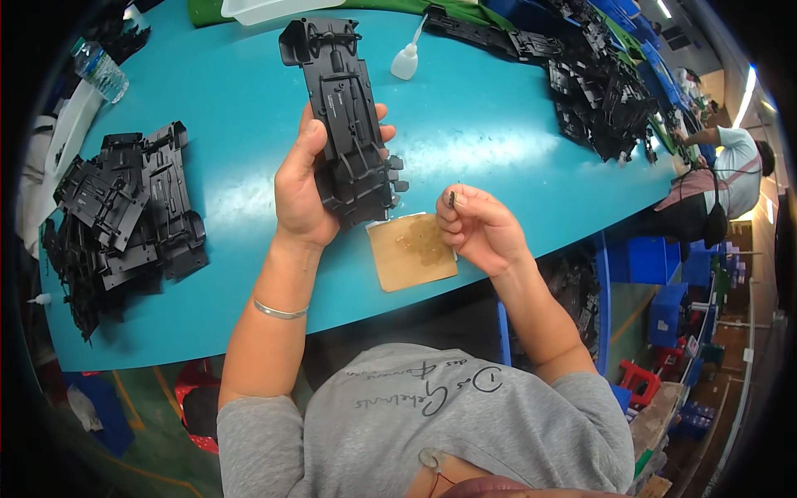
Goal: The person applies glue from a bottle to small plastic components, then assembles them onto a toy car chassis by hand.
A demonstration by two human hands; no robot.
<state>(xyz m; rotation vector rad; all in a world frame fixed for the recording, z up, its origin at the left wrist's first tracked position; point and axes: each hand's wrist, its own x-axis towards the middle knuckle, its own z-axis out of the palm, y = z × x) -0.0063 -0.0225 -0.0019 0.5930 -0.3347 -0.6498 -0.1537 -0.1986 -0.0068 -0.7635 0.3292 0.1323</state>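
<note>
My left hand [300, 184] is closed around a long black plastic chassis piece [342, 112], held up over the teal table. Ribs and raised fittings cover the side of the piece that shows. To its right, my right hand [481, 226] pinches a small dark part [452, 199] between thumb and finger; its exact kind is too small to tell. Just beside that hand lies a tan square pad [398, 264] with a wet-looking brown patch on it. The small part and the chassis piece are apart.
On the left of the teal table [241, 108] lies a pile of similar black pieces [124, 216]. Another heap [602, 100] is at the far right. A white squeeze bottle [405, 61], a clear water bottle [101, 70] and a white tray [270, 8] stand farther back. A co-worker [730, 170] is at the right.
</note>
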